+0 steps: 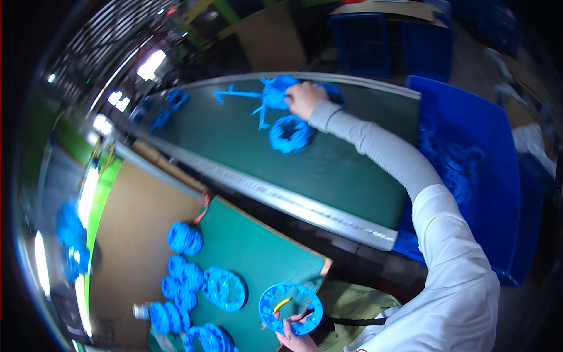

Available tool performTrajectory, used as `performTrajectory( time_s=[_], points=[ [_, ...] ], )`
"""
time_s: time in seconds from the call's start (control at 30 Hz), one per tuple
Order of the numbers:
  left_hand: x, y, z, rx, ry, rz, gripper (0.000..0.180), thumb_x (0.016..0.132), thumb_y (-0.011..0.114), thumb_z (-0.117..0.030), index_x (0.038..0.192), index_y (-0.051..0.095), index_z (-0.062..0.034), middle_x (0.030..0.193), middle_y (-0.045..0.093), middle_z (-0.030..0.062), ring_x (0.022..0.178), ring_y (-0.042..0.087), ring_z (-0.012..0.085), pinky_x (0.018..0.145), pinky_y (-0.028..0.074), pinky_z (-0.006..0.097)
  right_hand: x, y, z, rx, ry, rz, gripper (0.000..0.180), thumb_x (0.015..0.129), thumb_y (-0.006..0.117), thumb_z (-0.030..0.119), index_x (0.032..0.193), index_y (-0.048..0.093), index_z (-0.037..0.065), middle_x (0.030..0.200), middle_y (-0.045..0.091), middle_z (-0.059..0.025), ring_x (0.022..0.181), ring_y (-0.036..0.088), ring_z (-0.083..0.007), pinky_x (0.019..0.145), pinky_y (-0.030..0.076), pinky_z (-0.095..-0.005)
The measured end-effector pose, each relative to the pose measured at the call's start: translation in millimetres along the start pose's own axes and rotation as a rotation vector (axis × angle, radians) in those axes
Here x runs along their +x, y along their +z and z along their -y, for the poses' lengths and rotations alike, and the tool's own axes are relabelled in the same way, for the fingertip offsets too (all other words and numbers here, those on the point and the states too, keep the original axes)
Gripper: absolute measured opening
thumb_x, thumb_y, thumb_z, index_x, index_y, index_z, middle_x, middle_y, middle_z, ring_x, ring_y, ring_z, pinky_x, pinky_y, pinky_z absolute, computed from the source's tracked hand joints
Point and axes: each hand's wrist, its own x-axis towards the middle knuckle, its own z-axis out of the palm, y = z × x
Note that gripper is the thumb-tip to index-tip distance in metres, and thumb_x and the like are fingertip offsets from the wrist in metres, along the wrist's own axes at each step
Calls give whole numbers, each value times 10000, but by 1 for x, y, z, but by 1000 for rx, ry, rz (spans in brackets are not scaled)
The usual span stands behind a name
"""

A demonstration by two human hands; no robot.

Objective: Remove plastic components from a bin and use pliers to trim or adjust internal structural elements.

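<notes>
Low in the view, my left hand [295, 339] grips a round blue plastic ring [314, 300] by its near rim. A curved yellow piece [282, 305], perhaps a tool handle, shows through the ring's opening; what it belongs to is hidden. My right arm reaches far out over the conveyor belt [234, 132]. There my right hand [306, 100] is closed at the edge of a blue moulded part [275, 94] with thin runner arms sticking out to the left. Its fingertips are partly hidden. Just nearer on the belt lies another round blue part [291, 134].
More blue parts [175, 100] lie at the belt's far left. A deep blue bin [489, 135] holding blue parts stands at the belt's right end. Several stacked blue rings [185, 238] and a round blue plate [224, 290] sit on the green worktable [258, 246] beside a brown board [141, 229].
</notes>
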Motion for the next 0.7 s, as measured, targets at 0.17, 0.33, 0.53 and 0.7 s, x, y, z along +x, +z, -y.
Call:
performTrajectory(
  time_s=[0.17,0.33,0.53,0.7],
  points=[
    [15,31,-9,-139,-121,20,379,860,506,-115,1208,435,18,749,618,154,705,583,202,626,462,308,-77,-128,-91,-60,129,-29,240,763,650,323,867,691,110,766,650,-133,734,631,-300,663,490,-392],
    [29,42,18,-18,70,244,441,860,519,-158,1249,404,16,780,620,161,700,581,221,672,458,332,-158,-242,-179,-315,384,-309,194,785,637,236,855,685,62,786,667,-107,735,648,-258,647,494,-324],
    [-7,49,-20,-487,-183,228,501,911,410,-286,1327,330,-19,786,568,85,769,564,198,762,491,423,-56,-183,-205,-551,426,-256,238,812,585,322,918,655,120,922,642,-159,873,612,-361,757,499,-448],
    [14,72,-53,-677,-184,350,476,921,448,-175,1328,280,8,880,593,150,794,597,206,767,511,339,20,-96,-184,-476,280,-276,451,835,528,450,1066,538,63,1060,567,-219,966,578,-391,812,475,-460]
  ],
)
